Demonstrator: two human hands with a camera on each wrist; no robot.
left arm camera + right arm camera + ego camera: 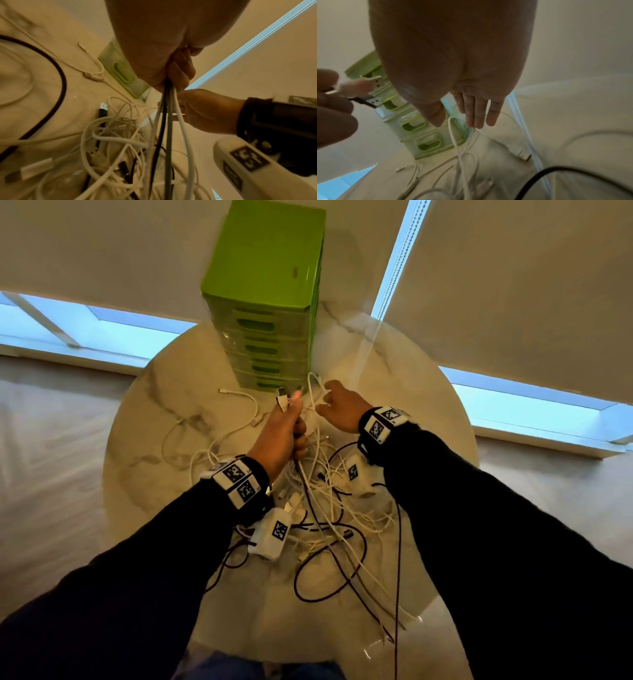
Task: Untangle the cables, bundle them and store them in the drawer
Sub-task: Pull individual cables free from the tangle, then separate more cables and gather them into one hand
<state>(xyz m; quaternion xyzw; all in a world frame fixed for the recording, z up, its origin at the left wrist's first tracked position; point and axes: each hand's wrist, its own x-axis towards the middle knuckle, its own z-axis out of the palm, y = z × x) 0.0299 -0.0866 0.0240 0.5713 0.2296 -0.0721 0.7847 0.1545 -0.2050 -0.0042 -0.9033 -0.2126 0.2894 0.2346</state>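
Observation:
A tangle of white and dark cables (329, 508) lies on the round marble table (154, 422). My left hand (284, 433) is raised above it and grips several cables (169, 108), dark and white, in its fist. Their USB plugs (281, 398) stick up past the thumb and also show in the right wrist view, where the USB plugs (375, 83) sit in front of the drawers. My right hand (325, 398) is just to the right, fingers (476, 115) straight, with a loop of white cable (452, 129) running between thumb and fingers. The green drawer unit (263, 302) stands behind both hands, all drawers closed.
Loose white cable ends (239, 395) lie left of the drawer unit's foot. Dark cable loops (329, 577) trail toward the table's near edge. A window blind with a bead chain (400, 251) hangs behind the table. Bare marble shows at the left of the table.

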